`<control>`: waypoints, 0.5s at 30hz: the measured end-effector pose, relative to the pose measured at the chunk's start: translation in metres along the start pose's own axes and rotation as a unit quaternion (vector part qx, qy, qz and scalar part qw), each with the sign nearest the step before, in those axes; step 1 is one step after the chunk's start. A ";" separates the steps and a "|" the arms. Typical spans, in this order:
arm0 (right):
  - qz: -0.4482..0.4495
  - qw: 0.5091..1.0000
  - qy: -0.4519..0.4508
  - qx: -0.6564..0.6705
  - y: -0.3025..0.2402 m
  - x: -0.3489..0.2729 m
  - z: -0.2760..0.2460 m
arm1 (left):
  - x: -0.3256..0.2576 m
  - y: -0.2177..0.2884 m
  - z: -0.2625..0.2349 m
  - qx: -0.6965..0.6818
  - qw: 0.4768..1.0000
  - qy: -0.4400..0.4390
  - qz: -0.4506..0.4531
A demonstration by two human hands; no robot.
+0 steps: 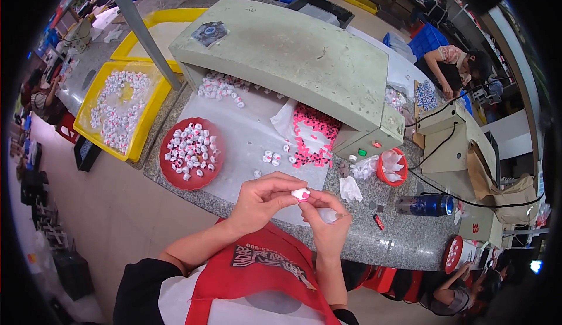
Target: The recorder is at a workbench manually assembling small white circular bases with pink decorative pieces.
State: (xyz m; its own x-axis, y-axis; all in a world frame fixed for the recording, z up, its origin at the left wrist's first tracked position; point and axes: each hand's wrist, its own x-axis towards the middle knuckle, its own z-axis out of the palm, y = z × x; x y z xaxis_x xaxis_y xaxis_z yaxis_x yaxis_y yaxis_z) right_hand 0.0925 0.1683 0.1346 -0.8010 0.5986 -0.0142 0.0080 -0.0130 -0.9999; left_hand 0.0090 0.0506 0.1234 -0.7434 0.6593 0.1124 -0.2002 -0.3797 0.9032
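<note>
Between the fingertips of my left hand [263, 201] is a small white, rounded piece [300, 194] with a pink part on it. My right hand [325, 222] meets it from the other side, thumb and fingers at the piece. A small translucent squeeze bottle [329, 215] lies in the same right hand, its narrow tip pointing right. Just beyond my hands, a few similar white pieces [272, 157] rest on the white sheet [234, 138]. Farther right, many small pink and black parts [313, 131] spread over the sheet.
A pale green metal housing [281, 50] arches over the sheet. To the left stand a red plate [170, 173] of white pieces and a yellow tray [136, 146]. A red cup [381, 173], crumpled tissue [350, 189] and a blue bottle [424, 204] are right. Other people work nearby.
</note>
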 end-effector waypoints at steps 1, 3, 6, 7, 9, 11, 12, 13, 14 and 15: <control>-0.006 1.000 -0.013 0.008 0.001 0.000 -0.002 | -0.001 0.000 0.003 -0.008 1.000 0.010 -0.012; -0.038 0.999 -0.015 -0.014 0.002 0.000 -0.003 | -0.001 -0.001 0.006 0.039 0.999 0.007 0.007; -0.078 0.995 -0.024 -0.052 -0.001 0.002 -0.006 | -0.002 -0.002 0.008 0.101 0.994 0.009 0.040; -0.087 0.993 -0.029 -0.069 -0.003 0.002 -0.007 | -0.003 -0.003 0.010 0.117 0.992 0.011 0.053; -0.105 0.991 -0.034 -0.075 -0.004 0.005 -0.009 | -0.003 -0.006 0.012 0.173 0.981 0.022 0.087; -0.123 0.988 -0.039 -0.079 -0.003 0.005 -0.008 | -0.003 -0.007 0.016 0.229 0.966 0.032 0.119; -0.116 0.990 -0.030 -0.073 -0.002 0.006 -0.008 | 0.000 -0.006 0.019 0.266 0.951 0.045 0.149; -0.108 0.992 -0.021 -0.067 -0.002 0.007 -0.007 | 0.001 -0.005 0.021 0.303 0.934 0.059 0.177; -0.108 0.992 -0.021 -0.066 -0.002 0.008 -0.008 | 0.002 -0.005 0.021 0.304 0.934 0.059 0.177; -0.102 0.992 -0.026 -0.066 -0.001 0.009 -0.009 | 0.003 -0.007 0.020 0.311 0.930 0.061 0.187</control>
State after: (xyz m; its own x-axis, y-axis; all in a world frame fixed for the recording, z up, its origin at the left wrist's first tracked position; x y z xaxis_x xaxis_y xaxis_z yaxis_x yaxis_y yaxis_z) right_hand 0.0904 0.1811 0.1357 -0.8239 0.5352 0.1864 -0.0833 0.2110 -0.9739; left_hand 0.0207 0.0684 0.1261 -0.7614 0.4636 0.4531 0.4661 -0.0943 0.8797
